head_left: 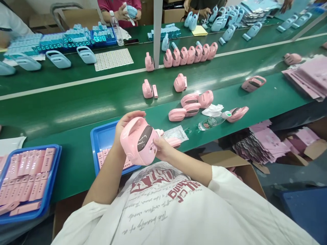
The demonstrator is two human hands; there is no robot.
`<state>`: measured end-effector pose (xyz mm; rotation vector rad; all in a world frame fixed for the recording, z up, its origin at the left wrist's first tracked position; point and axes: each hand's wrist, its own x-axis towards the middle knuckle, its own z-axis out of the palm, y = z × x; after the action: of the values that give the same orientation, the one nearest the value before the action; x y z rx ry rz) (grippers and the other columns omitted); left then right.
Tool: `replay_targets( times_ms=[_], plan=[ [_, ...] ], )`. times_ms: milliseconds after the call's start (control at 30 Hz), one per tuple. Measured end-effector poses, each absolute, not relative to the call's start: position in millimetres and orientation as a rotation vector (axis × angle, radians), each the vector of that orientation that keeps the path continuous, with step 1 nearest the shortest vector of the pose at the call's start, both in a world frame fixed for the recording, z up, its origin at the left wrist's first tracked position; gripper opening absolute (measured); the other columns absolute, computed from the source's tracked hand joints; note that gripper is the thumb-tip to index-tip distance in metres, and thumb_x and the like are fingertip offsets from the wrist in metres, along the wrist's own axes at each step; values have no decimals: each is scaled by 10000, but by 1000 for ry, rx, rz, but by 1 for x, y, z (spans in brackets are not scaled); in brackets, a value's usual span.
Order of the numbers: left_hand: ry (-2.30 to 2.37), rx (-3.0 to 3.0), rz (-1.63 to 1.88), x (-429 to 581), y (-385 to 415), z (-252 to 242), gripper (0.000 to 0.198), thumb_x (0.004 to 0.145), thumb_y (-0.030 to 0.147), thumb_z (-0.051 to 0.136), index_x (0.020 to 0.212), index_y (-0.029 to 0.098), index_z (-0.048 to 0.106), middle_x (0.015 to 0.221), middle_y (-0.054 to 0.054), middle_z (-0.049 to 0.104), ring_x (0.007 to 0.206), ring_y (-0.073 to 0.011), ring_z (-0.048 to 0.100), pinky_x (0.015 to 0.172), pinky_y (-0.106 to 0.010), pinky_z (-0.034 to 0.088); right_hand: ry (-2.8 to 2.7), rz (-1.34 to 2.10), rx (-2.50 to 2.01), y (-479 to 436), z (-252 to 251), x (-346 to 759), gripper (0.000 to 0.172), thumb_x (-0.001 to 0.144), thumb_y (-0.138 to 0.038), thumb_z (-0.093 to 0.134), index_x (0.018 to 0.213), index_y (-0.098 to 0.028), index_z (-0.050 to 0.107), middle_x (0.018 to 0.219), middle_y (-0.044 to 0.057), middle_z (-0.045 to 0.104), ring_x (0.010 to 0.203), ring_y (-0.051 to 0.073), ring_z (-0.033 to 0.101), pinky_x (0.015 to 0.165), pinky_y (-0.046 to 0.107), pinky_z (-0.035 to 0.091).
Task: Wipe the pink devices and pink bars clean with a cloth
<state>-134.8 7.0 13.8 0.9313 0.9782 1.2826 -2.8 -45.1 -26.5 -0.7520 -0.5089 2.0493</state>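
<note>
A pink handled device (139,143) with a dark oval window is held up in front of my shirt. My left hand (124,126) wraps round its back and left side, fingers partly hidden behind it. On the right, my right hand (161,144) has its fingers closed at the device's face, with a bit of something white between them, too small to name. Just behind that hand a clear plastic bag (176,133) lies on the green bench, beside a pink piece (174,142). A blue tray (103,134) with small pink parts (101,157) sits partly behind my left forearm.
Another blue tray (57,163) of pink parts is at the left. Several pink devices (192,109), a white tissue (213,110) and a lying bottle (211,123) are to the right. Across the conveyor (102,107), people handle blue devices (221,22); a metal post (156,34) stands there.
</note>
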Motion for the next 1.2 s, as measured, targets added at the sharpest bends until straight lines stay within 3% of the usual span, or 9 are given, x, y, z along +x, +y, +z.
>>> replay_targets(
  times_ms=[133,200,300,467,633,833,1000,1100,1200],
  plan=[
    [1151,907,1417,-149,-22,8,298,765,437,664,958,211,673,969,-47,706,899,-199,666,766,-302,556,-533,1813,-813,-43,-9,-4,725,460,-554,844,1044,-234,559,1025,42,682,948,220,648,834,348,548],
    [1143,1042,1401,-150,-42,5,461,724,493,692,1088,218,625,1110,-72,665,1039,-232,630,828,-313,548,-612,1713,-827,-41,-2,-2,677,532,-510,832,1085,-234,555,1062,40,671,989,212,635,878,349,537],
    [1171,1186,1344,-146,-61,4,717,566,386,835,1203,236,541,1224,-91,605,1157,-264,569,890,-325,531,-734,1655,-865,-38,3,2,612,640,-519,768,1137,-228,560,1087,36,662,1009,197,626,895,329,529],
    [1096,1041,1330,-152,-57,8,610,578,421,807,1108,197,602,1096,-99,666,1051,-278,626,834,-351,559,-811,1659,-994,-30,4,11,584,767,-660,552,1117,-198,624,924,29,700,977,228,649,819,352,559],
    [942,890,1153,-153,-63,15,564,595,529,750,1033,187,650,987,-107,699,959,-314,664,759,-388,589,-861,1585,-894,-23,17,21,480,836,-579,522,1131,-221,644,1147,20,677,1200,214,562,1026,363,458],
    [909,957,1119,-146,-74,21,614,575,472,793,1093,182,638,1042,-121,682,987,-317,648,801,-409,565,-938,1551,-979,-24,30,29,510,847,-605,487,1110,-206,665,817,5,698,863,178,669,777,310,565],
    [1000,1283,1128,-154,-69,20,724,496,319,829,1164,173,592,1088,-115,667,971,-300,642,788,-394,551,-1098,1468,-1019,-22,37,33,592,846,-649,464,1098,-156,674,548,-18,559,629,148,611,600,260,546],
    [1054,1420,1170,-156,-68,21,747,507,341,818,1192,171,569,1096,-113,657,973,-291,635,811,-403,540,-1290,1372,-1014,-19,41,34,588,884,-640,393,1103,-168,667,665,13,627,771,176,648,695,291,562],
    [1150,1592,1146,-155,-69,20,781,512,313,818,1229,190,535,1117,-100,640,974,-282,628,840,-414,524,-1536,1150,-993,-20,42,35,538,949,-557,306,1157,-185,634,954,56,692,978,202,644,878,362,532]
  ],
)
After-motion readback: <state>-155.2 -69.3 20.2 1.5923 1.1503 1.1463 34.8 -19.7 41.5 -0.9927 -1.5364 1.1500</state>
